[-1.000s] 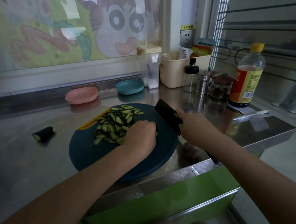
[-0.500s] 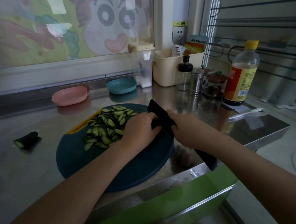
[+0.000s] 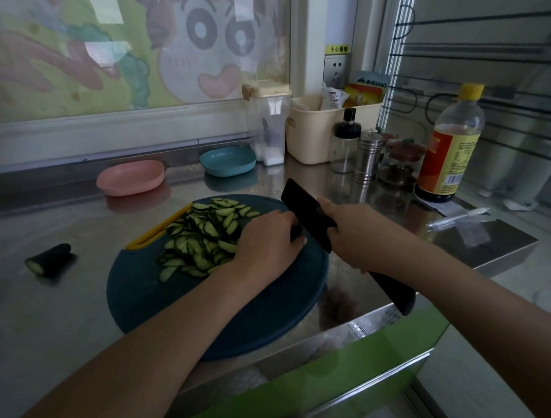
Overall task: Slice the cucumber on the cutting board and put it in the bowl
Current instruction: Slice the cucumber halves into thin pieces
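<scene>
Head view: a steel counter (image 3: 31, 322) seen from above, both forearms reaching in from the bottom of the frame.
Cutting board (image 3: 259, 322): round, dark teal, yellow grip on its left edge, at frame centre.
Cucumber slices (image 3: 203, 236): a loose heap on the board's upper left part.
Left hand (image 3: 265, 244): fingers curled down, pinching a dark cucumber stub (image 3: 294, 232) against the board; the hand hides most of it.
Right hand (image 3: 353, 237): wrapped tight round the knife (image 3: 304, 204) where blade meets handle.
Knife blade: black, touching the stub just right of the left fingertips; the handle end sticks out lower right.
Cucumber end (image 3: 49, 256): lies on the counter, well left of the board.
Pink bowl (image 3: 131, 177): upper left of the board.
Blue bowl (image 3: 228, 160): behind the board.
In the way: the slice heap sits between the hands and both bowls.
Upper right: beige basket (image 3: 325, 137), metal shaker (image 3: 367, 156), yellow-capped bottle (image 3: 451, 146), pen (image 3: 459, 216).
</scene>
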`<state>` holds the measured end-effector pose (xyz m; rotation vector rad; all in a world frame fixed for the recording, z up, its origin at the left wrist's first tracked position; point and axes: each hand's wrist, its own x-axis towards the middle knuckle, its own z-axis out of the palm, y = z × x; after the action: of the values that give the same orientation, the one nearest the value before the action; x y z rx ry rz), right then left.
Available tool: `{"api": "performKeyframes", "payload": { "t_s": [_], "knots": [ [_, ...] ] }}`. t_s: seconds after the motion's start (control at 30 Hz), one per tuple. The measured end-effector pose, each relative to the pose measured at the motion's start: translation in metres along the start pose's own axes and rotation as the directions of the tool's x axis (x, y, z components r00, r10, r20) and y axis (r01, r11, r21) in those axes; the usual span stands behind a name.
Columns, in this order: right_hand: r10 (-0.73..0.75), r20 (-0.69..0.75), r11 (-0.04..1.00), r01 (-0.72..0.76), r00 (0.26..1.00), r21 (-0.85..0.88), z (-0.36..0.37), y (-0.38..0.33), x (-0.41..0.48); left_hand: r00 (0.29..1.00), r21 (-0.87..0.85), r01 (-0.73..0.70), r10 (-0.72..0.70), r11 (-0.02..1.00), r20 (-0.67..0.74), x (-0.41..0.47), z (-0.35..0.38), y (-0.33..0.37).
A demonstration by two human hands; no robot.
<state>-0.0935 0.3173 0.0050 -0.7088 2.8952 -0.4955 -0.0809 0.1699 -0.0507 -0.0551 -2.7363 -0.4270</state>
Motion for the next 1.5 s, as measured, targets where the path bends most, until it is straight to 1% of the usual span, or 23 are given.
{"api": "performKeyframes", "payload": {
  "t_s": [0.33,0.47,0.57,0.73,0.83,0.93,1.03,1.1,1.23,1.37,1.5],
  "knots": [
    [0.001,0.032,0.999,0.0,0.999,-0.044,0.0,-0.001,0.003,1.0,0.007,-0.007,0.006,1.0,0.022,0.0,-0.001,0.0],
    [0.003,0.048,0.996,0.002,0.999,-0.094,0.001,-0.004,0.006,0.999,0.051,-0.025,0.023,0.998,0.026,0.001,-0.001,0.001],
    [-0.009,0.036,0.992,0.013,0.999,-0.123,0.003,-0.006,0.01,0.999,0.061,-0.031,0.03,0.998,0.02,0.002,-0.001,0.001],
    [-0.013,0.048,0.995,0.018,0.999,-0.098,0.005,-0.008,0.016,0.999,0.073,-0.039,0.037,0.997,0.031,0.003,-0.001,0.001],
    [-0.041,0.003,0.992,0.041,0.999,-0.12,0.016,-0.009,0.018,0.997,0.078,-0.058,0.053,0.995,0.061,0.003,-0.005,0.001],
    [-0.014,-0.027,0.996,0.012,1.0,-0.083,0.024,-0.006,0.019,0.993,-0.003,-0.063,0.062,0.998,0.102,0.0,-0.01,-0.002],
    [-0.009,-0.033,1.0,0.009,0.999,0.002,0.024,0.002,0.016,0.991,-0.041,-0.06,0.064,0.997,0.116,-0.003,-0.013,-0.002],
    [-0.011,-0.031,0.999,0.012,0.999,0.039,0.023,0.006,0.014,0.993,-0.036,-0.059,0.062,0.998,0.097,-0.004,-0.013,-0.001],
    [-0.005,-0.01,0.999,0.005,1.0,0.053,0.016,0.005,0.009,0.994,-0.035,-0.044,0.047,0.998,0.094,-0.004,-0.012,0.0],
    [-0.017,-0.02,0.998,0.018,1.0,0.061,0.009,0.003,0.005,0.996,-0.003,-0.046,0.046,0.999,0.078,-0.004,-0.012,0.001],
    [-0.02,-0.022,0.999,0.02,1.0,0.034,0.005,0.0,0.001,0.996,0.011,-0.041,0.04,0.999,0.08,-0.003,-0.011,0.001]
  ]
}}
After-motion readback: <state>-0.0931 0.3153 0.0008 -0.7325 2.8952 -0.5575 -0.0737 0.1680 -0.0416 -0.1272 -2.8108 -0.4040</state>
